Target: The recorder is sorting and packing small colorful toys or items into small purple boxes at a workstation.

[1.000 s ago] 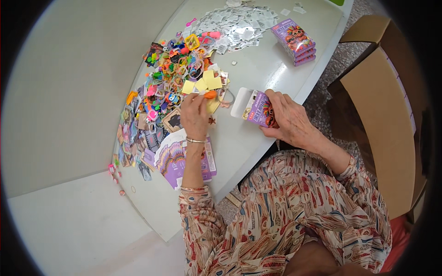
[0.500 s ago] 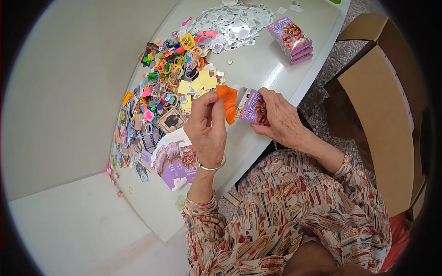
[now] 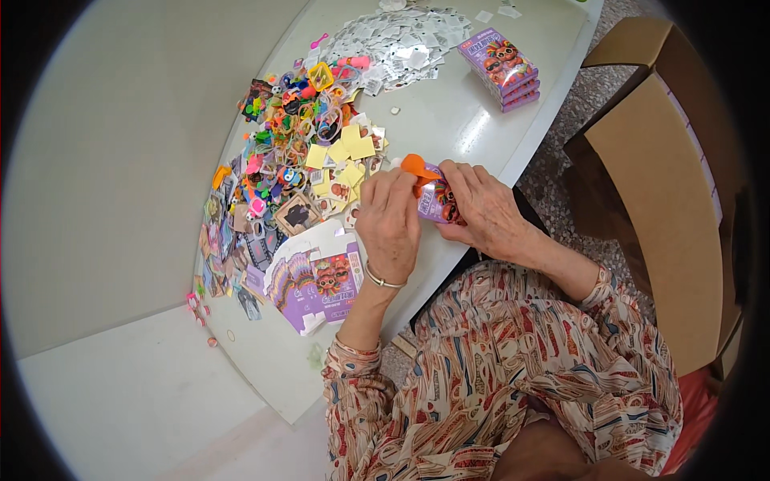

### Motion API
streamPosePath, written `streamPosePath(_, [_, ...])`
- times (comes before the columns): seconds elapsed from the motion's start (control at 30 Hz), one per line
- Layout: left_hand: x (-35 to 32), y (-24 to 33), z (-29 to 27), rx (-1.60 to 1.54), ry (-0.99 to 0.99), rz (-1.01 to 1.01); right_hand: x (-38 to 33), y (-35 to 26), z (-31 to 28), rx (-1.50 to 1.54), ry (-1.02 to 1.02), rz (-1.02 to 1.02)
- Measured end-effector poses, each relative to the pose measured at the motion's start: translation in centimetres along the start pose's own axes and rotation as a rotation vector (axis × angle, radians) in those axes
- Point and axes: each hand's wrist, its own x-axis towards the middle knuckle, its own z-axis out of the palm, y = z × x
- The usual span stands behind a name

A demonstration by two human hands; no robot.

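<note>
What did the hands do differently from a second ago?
The left hand left the pile of colourful toys, picked up an orange piece and carried it to the small purple box that the right hand holds; both hands now meet there. The stack of purple boxes and flat purple cartons stayed put.

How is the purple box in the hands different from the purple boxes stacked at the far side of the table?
The held purple box is single, gripped between the left hand and the right hand, with an orange piece at its top end. The stacked purple boxes lie flat and untouched, piled on the table. Both share the purple colour and cartoon print.
</note>
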Motion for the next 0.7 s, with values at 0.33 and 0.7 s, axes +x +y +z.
streamPosePath(0.33, [-0.3, -1.8, -1.4, -0.046, -0.259, -0.089, -0.3, 0.2, 0.1, 0.016, 0.042, -0.02])
streamPosePath(0.7, [0.7, -1.5, -2.3, -0.215, -0.465, -0.125, -0.6, 0.9, -0.1, 0.064, 0.073, -0.013])
